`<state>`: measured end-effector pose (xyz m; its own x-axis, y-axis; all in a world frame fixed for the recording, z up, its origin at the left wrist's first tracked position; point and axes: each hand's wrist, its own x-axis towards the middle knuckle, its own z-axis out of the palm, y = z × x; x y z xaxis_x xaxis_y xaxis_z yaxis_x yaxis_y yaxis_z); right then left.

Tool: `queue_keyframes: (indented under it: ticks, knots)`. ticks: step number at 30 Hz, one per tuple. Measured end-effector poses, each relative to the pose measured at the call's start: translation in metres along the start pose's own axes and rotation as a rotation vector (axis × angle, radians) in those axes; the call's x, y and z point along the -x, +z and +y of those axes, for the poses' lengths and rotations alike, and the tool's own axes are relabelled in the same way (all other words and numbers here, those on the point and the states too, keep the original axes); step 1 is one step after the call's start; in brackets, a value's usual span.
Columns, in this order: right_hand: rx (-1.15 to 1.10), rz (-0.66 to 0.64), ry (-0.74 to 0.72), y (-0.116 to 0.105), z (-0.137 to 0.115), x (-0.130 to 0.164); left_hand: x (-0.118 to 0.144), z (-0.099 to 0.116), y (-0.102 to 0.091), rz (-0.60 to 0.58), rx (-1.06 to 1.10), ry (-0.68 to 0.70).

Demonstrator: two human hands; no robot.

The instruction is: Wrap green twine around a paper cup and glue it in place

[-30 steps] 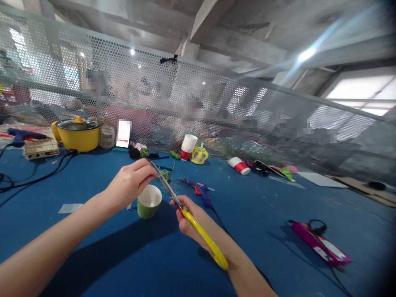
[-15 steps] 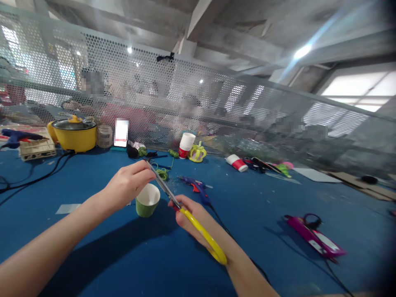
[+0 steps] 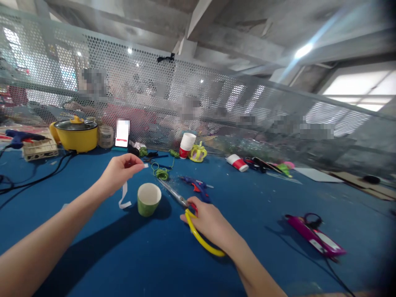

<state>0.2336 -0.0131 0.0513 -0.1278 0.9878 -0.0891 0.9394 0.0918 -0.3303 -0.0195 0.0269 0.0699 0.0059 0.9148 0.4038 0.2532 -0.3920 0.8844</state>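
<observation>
Blue table (image 3: 93,255): white strip (image 3: 124,197) is pinched in left hand (image 3: 116,173) above-left of green cup (image 3: 149,199); yellow-handled scissors (image 3: 188,212), right of cup, are gripped by right hand (image 3: 210,225). Strip is not yet attached.

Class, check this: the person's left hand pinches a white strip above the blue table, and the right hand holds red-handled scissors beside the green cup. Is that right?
Not quite: the scissors have yellow handles, not red, as the head view shows. The left hand does pinch the white strip above the blue table, and the right hand holds them beside the green cup.
</observation>
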Motion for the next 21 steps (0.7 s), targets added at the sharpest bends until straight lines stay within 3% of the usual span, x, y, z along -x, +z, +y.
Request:
queue_keyframes:
  ticks: [4, 9, 12, 14, 17, 18, 21]
  knots:
    - [0.163, -0.078, -0.058, 0.006, -0.001, 0.009, -0.008, -0.02, -0.007, -0.007, -0.001, -0.094]
    - [0.319, -0.156, -0.129, -0.009, -0.006, 0.005, -0.009, -0.057, -0.007, -0.145, -0.104, -0.171]
    - [0.301, -0.018, -0.045, -0.024, 0.0, -0.017, -0.009, -0.069, -0.005, -0.155, -0.169, -0.151]
    - [0.269, 0.108, 0.114, -0.028, 0.011, -0.036, -0.01, -0.068, -0.006, -0.132, -0.214, -0.11]
    - [0.237, 0.112, 0.214, -0.021, 0.032, -0.061, -0.008, -0.055, -0.01, -0.116, -0.239, -0.051]
    - [0.219, 0.108, 0.229, -0.017, 0.038, -0.068, -0.006, -0.05, -0.011, -0.154, -0.229, -0.036]
    - [0.146, 0.137, 0.266, -0.003, 0.05, -0.079, 0.004, -0.042, -0.005, -0.519, -0.164, -0.011]
